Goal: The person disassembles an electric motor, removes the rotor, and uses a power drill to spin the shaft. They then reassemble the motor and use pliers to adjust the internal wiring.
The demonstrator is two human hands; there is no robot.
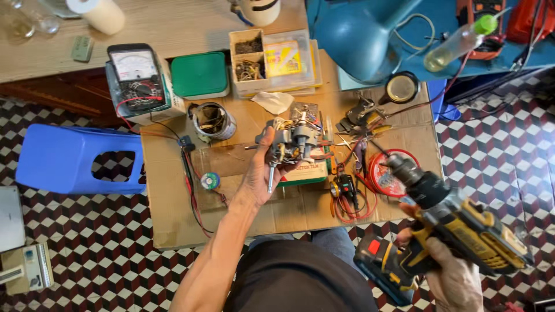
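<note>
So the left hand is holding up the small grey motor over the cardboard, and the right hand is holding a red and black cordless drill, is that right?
Not quite: the cordless drill in the right hand is yellow and black, as the head view shows. The left hand does hold the small grey metal motor over the brown cardboard sheet.

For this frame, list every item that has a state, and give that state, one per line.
Left hand: gripping the motor, held up over the cardboard.
Motor: lifted, shaft pointing down.
Right hand: gripping the drill.
Drill: held off the cardboard, chuck aimed toward the motor.
Green box: lid on.
Parts box: open.
Tin can: open, upright.
</note>
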